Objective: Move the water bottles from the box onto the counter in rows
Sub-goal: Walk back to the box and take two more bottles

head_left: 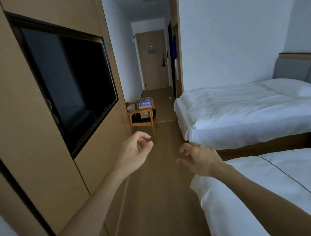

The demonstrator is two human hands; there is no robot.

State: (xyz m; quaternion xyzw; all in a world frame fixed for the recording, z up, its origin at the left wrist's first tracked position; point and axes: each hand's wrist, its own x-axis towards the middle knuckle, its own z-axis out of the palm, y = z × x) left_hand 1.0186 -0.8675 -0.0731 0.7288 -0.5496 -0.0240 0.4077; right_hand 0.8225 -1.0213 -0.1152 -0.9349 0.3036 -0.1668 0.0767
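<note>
A cardboard box [146,112] stands on a wooden chair [142,119] far down the room by the left wall. Bluish wrapped water bottles [145,101] show in its open top. Both arms reach forward over the floor, well short of the chair. My left hand [135,153] is empty, fingers loosely curled and apart. My right hand [200,157] is empty too, palm down with fingers spread. No counter is in view.
A wood-panelled wall with a dark TV screen [72,78] runs along the left. Two white beds [247,111] [275,191] fill the right side. A wooden floor aisle [159,195] leads between them to a closed door [153,60] at the far end.
</note>
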